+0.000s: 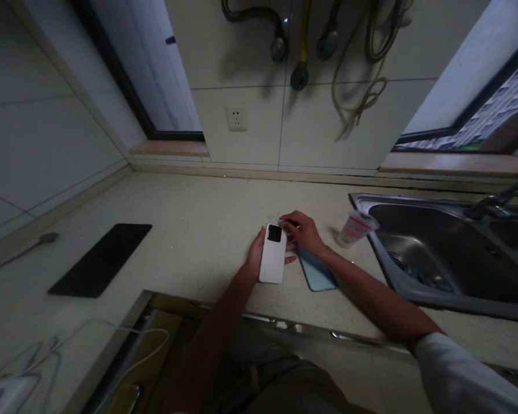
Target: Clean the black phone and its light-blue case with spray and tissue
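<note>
A white smartphone point(273, 261) is held over the counter, its back with the black camera block turned up. My left hand point(255, 253) is closed around it from the left and beneath, with fingertips showing past its right edge. At the phone's upper right corner is my right hand point(303, 230), its thumb and forefinger pinched together. Whatever is between those fingers, if anything, is too small to make out. Under my right forearm lies a flat light-blue thing point(317, 273) with rounded corners, partly covered.
A clear plastic cup point(356, 229) with pink marks stands by the steel sink point(440, 253) on the right. Left on the counter point(190, 224) lie a black flat panel point(103, 259) and a thin-handled tool point(21, 251). A white cable point(125, 329) hangs over the front edge.
</note>
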Demonstrator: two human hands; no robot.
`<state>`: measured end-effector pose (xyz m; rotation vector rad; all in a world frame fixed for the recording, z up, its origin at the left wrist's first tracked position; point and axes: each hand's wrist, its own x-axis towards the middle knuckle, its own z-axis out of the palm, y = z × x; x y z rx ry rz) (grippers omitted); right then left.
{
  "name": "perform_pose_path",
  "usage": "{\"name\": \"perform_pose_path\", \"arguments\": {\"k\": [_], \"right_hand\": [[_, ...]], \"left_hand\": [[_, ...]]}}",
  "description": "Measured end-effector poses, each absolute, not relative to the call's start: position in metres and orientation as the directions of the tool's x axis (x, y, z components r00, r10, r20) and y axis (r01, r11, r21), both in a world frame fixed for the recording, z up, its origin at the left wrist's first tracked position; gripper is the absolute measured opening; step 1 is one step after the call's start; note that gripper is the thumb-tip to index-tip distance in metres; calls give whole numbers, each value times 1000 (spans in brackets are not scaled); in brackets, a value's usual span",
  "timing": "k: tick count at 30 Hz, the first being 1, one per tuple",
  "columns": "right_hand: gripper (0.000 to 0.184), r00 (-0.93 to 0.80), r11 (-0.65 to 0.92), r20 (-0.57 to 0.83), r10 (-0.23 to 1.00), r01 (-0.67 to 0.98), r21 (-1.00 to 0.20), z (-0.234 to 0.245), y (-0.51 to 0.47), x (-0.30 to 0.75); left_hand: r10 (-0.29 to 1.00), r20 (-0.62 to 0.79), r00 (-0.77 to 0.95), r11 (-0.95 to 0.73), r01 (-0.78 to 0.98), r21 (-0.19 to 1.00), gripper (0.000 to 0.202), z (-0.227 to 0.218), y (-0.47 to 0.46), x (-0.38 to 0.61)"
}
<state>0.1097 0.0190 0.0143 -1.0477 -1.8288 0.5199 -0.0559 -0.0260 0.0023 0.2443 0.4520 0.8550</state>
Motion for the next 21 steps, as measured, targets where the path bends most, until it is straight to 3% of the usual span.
{"name": "perform_pose_path", "arguments": {"k": [6,10,18,21], "right_hand": [[24,-416,707,579,701,513,-488,19,3,93],[24,-553,786,567,611,513,-346,16,-9,87],[17,-842,879,278,462,392,-272,34,-29,80],[20,-881,901,231,414,360,-240,41,-29,83]], "left_hand": [[772,-386,505,632,-668,392,50,-7,-24,-54],[772,-394,499,632,-670,390,60,-12,-21,-56],[765,-269,585,643,-713,279,91,-6,-20,-54],[755,-279,594,655,-707,268,88,-2,-22,-52]]}}
